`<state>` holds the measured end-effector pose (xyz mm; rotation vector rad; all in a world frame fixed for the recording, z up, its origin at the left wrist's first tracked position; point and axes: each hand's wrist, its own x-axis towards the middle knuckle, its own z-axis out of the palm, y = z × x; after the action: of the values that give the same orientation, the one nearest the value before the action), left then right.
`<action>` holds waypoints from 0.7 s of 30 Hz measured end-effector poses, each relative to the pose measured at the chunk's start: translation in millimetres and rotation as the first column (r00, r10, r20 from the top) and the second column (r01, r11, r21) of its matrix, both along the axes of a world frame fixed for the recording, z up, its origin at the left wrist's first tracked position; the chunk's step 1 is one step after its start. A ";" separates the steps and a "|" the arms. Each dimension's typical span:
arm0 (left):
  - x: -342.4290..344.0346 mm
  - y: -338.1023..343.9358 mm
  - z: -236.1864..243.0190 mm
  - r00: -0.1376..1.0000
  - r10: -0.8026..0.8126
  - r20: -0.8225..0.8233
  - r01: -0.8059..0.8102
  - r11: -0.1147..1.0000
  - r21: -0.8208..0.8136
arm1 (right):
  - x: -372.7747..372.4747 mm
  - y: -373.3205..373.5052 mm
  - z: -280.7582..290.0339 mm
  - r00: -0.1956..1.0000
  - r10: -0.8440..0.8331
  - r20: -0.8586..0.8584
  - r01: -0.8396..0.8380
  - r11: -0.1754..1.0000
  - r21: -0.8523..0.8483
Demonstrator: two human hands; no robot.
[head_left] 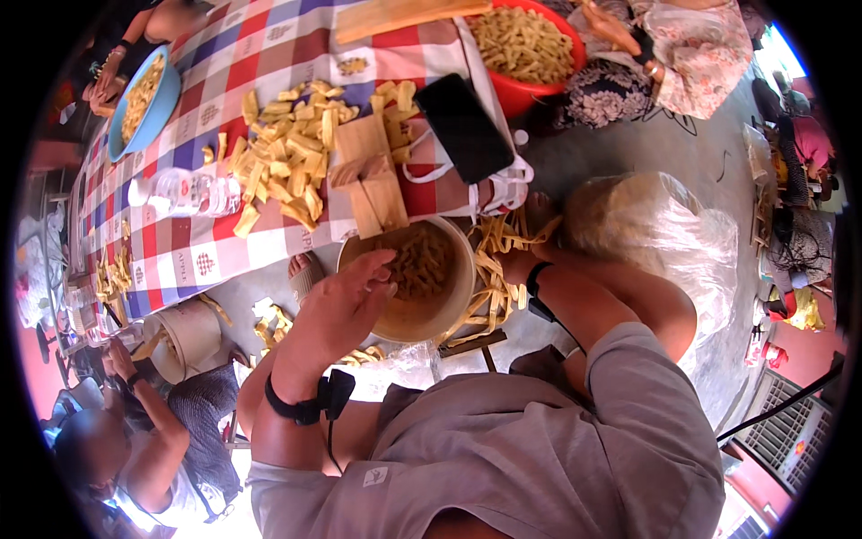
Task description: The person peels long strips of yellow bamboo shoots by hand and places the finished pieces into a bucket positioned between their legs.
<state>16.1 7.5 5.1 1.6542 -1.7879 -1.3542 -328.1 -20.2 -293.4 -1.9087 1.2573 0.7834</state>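
My left hand (346, 301) is over the near left rim of a cream bucket (463, 287), its fingers loosely bent and apart, with nothing visible in them. Short yellow-brown pieces (420, 262) lie inside the bucket. To the right, my right hand (518, 266) is closed around long, flat yellow strips (489, 296), which trail down beside the bucket; its fingertips are partly hidden. At the table edge above the bucket stands a wooden block piece (373, 193), next to a heap of chunky yellow pieces (287, 157).
A checked tablecloth (238, 67) covers the table, with a phone (465, 126) and clear bottle (193, 192) on it. A red basin (525, 54) and a blue basin (148, 103) hold pieces. A plastic-wrapped sack (655, 234) stands right. Other people sit around.
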 end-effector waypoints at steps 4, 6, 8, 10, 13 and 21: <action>-11.0 -15.4 10.6 0.993 -0.044 0.110 0.027 0.988 0.150 | 1.7 -4.3 -30.3 0.997 -0.071 -0.019 0.072 0.997 0.026; -12.5 -18.1 5.8 0.989 -0.075 0.127 0.057 0.989 0.133 | 2.5 0.5 -41.5 0.985 -0.171 0.023 0.171 0.985 -0.006; -16.6 -22.5 1.7 0.985 -0.102 0.137 0.084 0.988 0.126 | 0.2 3.0 -48.6 0.976 -0.214 0.040 0.215 0.977 -0.006; -20.0 -24.9 5.2 0.981 -0.120 0.153 0.102 0.987 0.120 | 5.8 -2.3 -38.1 0.979 -0.201 0.047 0.200 0.980 0.017; -22.0 -21.0 1.1 0.986 -0.105 0.128 0.109 0.994 -0.029 | 11.5 -3.3 -14.7 0.967 -0.191 0.167 0.210 0.972 -0.105; -24.4 -6.4 -30.8 0.982 -0.044 -0.181 0.050 0.998 0.032 | 5.5 -32.4 116.4 0.596 -0.717 0.362 0.639 0.697 0.327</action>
<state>-8.3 1.1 -25.7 1.4637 -1.7164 -1.5143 -322.6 -52.6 -177.0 -1.1906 1.3980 -0.0045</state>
